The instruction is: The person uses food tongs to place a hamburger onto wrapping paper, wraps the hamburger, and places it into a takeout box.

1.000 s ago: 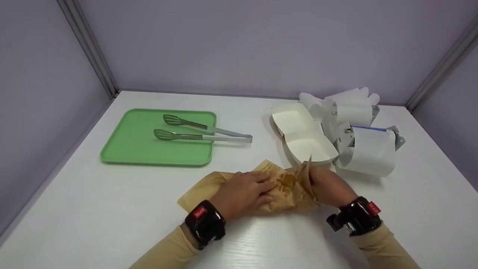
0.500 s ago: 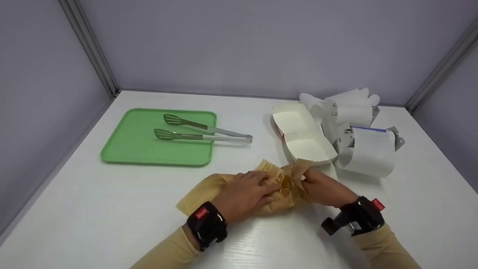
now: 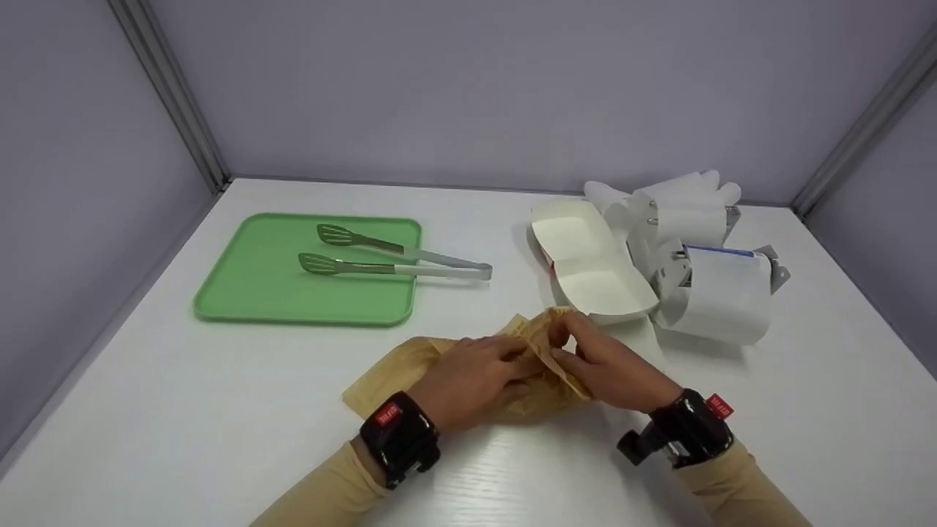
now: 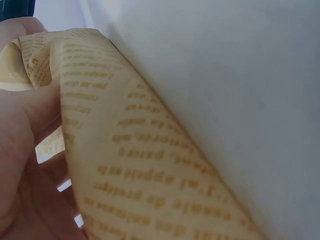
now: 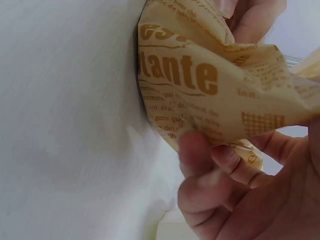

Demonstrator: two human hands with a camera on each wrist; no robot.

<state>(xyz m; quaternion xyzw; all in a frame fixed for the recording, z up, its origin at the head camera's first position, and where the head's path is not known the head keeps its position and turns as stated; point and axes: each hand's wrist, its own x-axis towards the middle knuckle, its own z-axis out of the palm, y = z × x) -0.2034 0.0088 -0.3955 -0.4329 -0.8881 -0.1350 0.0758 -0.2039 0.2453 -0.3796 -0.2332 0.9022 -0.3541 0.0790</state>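
Head view: on the white table (image 3: pixel 219 439), the left hand (image 3: pixel 466 382), fingers spread, presses the printed wrapping paper (image 3: pixel 540 404) while the right hand (image 3: pixel 613 369) pinches its raised flap (image 3: pixel 542 334); an uneven pull might tear it

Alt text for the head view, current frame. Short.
A person's left hand rests on crumpled brown paper on a white table, while the right hand pinches its raised edge. Beyond them, tongs lie partly on a green tray at left; an open box sits at right, beside white rolls.
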